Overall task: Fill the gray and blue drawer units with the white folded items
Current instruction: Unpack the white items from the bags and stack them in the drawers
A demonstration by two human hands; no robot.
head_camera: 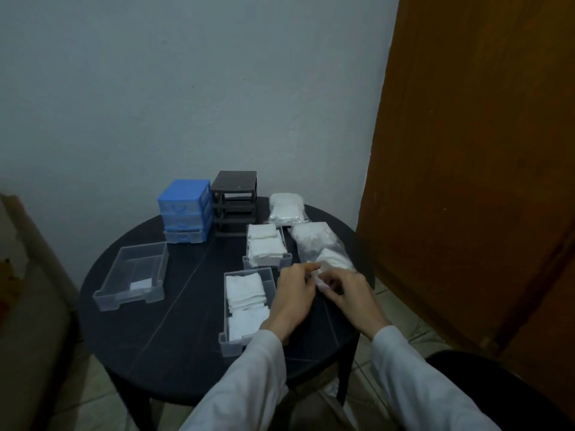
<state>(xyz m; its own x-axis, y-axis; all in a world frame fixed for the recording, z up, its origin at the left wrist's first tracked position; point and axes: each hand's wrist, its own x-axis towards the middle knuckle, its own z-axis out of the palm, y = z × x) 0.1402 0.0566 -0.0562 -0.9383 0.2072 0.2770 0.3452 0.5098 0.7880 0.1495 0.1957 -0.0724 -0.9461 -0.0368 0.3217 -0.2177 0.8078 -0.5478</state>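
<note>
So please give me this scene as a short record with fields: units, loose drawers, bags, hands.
units: blue unit drawers in; gray unit frame empty
loose drawers: near drawer and far drawer hold white folded items; left drawer holds one
bags: far bag; near bag
hands: left hand and right hand pinch near bag's end
surface: round dark table

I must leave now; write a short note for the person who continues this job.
Both hands, left and right, pinch a white pad at the near bag.
Done: two drawers hold pads, near one and far one.
Left: left drawer holds one pad; gray unit stands without drawers; blue unit has its drawers in. Far bag untouched.
</note>
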